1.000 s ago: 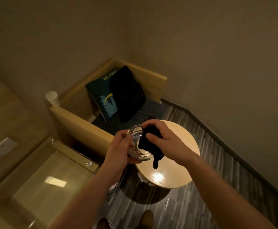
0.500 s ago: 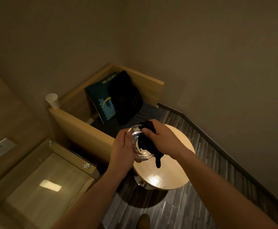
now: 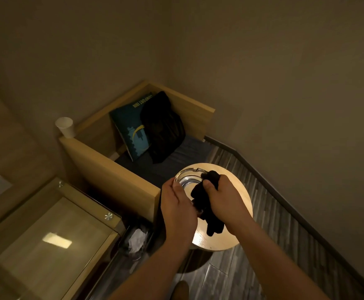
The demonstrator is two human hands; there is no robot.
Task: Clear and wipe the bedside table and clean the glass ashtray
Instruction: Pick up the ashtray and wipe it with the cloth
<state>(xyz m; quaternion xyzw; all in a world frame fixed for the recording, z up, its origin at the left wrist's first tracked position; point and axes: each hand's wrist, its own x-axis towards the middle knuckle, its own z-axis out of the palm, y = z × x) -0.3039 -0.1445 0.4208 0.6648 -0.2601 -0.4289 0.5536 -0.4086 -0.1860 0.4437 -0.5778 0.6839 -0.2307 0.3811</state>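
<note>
My left hand (image 3: 177, 204) grips the near left rim of the round glass ashtray (image 3: 188, 177), held in the air above the round wooden table (image 3: 239, 189). A black cloth (image 3: 204, 202) is bunched in my right hand (image 3: 224, 198), which presses it into the ashtray's bowl. The cloth's loose end hangs down below the hands. The ashtray's near part is hidden behind both hands.
A wooden-framed seat (image 3: 111, 169) with a dark cushion (image 3: 133, 131) and a black garment (image 3: 161, 128) stands behind the table. A white paper cup (image 3: 65, 126) sits on its corner. A glass-topped desk (image 3: 53, 232) is at the left, with a bin of crumpled paper (image 3: 136, 239) beside it.
The ashtray has tipped from nearly on edge to flatter, its bowl now facing up. My right hand has pushed the cloth round inside it. The view has shifted slightly.
</note>
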